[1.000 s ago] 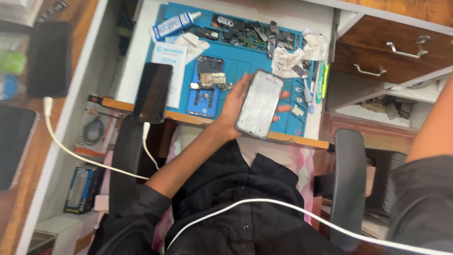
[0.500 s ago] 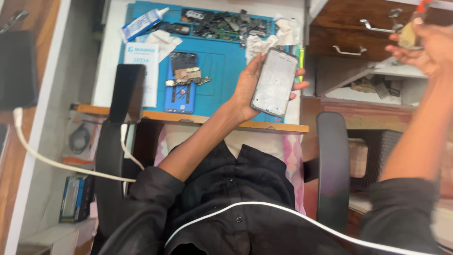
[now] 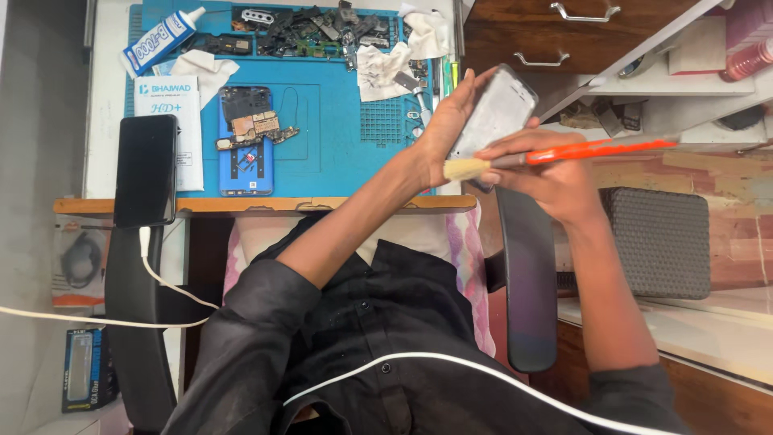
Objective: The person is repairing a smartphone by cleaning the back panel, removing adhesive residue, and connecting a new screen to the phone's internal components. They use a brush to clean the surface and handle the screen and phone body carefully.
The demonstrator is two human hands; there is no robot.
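A phone panel is held up in the left hand, with the fingers wrapped round its far edge and the thumb behind, off the right edge of the blue work mat and over the gap beside the desk. The right hand is closed round an orange-handled brush, whose pale bristles lie against the panel's lower end.

Several risks can be judged from this. The panel is gripped only along its edges and is carried clear of the mat — a slip under brush pressure would drop it towards the chair or floor rather than onto the padded surface. Dust swept off may be flung towards the opened phone with its exposed board, lying on the mat. If the bristles are pressed hard, grit could be dragged across the surface and scratch it. The loose parts at the mat's far edge could be scattered — the left elbow passes close above the desk edge.
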